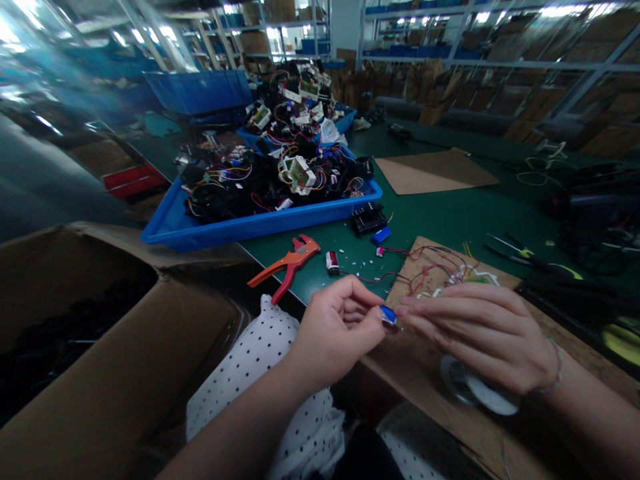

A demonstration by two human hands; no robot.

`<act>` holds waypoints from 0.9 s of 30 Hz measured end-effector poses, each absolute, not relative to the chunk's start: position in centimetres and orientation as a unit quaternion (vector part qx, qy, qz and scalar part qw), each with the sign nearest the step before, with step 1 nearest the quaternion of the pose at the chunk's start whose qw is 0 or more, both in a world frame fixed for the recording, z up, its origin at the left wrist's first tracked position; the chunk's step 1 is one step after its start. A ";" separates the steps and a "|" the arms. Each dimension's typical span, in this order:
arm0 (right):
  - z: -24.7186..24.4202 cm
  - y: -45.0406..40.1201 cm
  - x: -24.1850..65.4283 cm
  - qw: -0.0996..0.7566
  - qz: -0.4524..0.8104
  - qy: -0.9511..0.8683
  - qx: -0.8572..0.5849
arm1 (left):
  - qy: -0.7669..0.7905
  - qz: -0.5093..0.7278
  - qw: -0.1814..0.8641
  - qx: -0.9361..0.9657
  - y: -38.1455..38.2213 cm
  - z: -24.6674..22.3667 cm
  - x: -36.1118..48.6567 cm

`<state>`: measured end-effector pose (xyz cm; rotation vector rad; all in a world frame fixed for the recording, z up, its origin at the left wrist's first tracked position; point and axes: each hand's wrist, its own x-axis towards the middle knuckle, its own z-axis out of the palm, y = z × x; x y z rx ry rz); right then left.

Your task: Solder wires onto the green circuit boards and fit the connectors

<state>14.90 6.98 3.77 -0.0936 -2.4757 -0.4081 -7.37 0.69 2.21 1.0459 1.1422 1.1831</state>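
A small blue-wrapped piece (pixel 389 315) with a whitish edge sits between the thumb and finger of my left hand (pixel 334 328), which is closed on it. From the other side, my right hand (pixel 483 333) brings its pinched fingertips right up to the piece; what lies between them is too small to make out. Beyond the hands is a small red, white and black battery (pixel 332 262) with a thin wire beside it. Red and black wires (pixel 425 267) lie tangled on a brown board (pixel 400 347), partly under my right hand.
Orange-handled cutting pliers (pixel 287 262) lie left of the battery. Behind are a black holder (pixel 369 219), a blue block (pixel 381 236) and a blue tray (pixel 260 228) heaped with wired parts. A cardboard box (pixel 125 360) stands left; a wire spool (pixel 493 393) lies below my right hand.
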 end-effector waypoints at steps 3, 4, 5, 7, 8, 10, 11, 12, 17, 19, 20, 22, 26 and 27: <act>3.9 7.0 14.8 0.317 -0.149 -0.936 -0.037 | 0.489 0.502 0.554 0.449 0.6 2.0 -7.5; 3.9 7.0 14.8 0.319 -0.147 -0.936 -0.038 | 0.488 0.502 0.553 0.451 0.6 2.0 -7.6; 4.0 7.0 14.8 0.319 -0.147 -0.935 -0.040 | 0.484 0.503 0.552 0.456 0.5 2.0 -7.6; 4.0 7.1 14.8 0.319 -0.150 -0.935 -0.046 | 0.473 0.499 0.550 0.474 0.4 2.1 -7.8; 4.1 7.1 14.8 0.318 -0.151 -0.935 -0.049 | 0.470 0.496 0.548 0.482 0.4 2.2 -7.9; 4.1 7.2 14.8 0.318 -0.150 -0.935 -0.053 | 0.470 0.491 0.541 0.495 0.3 2.3 -7.8; 4.1 7.2 14.8 0.319 -0.147 -0.935 -0.053 | 0.474 0.489 0.537 0.497 0.4 2.4 -7.8; 4.1 7.2 14.8 0.318 -0.146 -0.935 -0.052 | 0.478 0.488 0.533 0.499 0.4 2.5 -7.7; 4.1 7.2 14.8 0.316 -0.141 -0.937 -0.054 | 0.486 0.498 0.516 0.500 0.6 2.4 -7.4; 4.2 7.2 14.8 0.322 -0.142 -0.934 -0.055 | 0.477 0.505 0.526 0.490 0.6 2.3 -7.5; 4.2 7.2 14.8 0.325 -0.144 -0.933 -0.057 | 0.471 0.507 0.533 0.486 0.6 2.2 -7.6; 4.3 7.3 14.8 0.328 -0.144 -0.931 -0.064 | 0.462 0.508 0.539 0.488 0.5 2.2 -7.9; 4.4 7.4 14.7 0.330 -0.140 -0.930 -0.081 | 0.447 0.492 0.537 0.519 0.3 2.3 -8.4; 4.4 7.5 14.6 0.330 -0.139 -0.930 -0.084 | 0.445 0.487 0.537 0.527 0.3 2.3 -8.4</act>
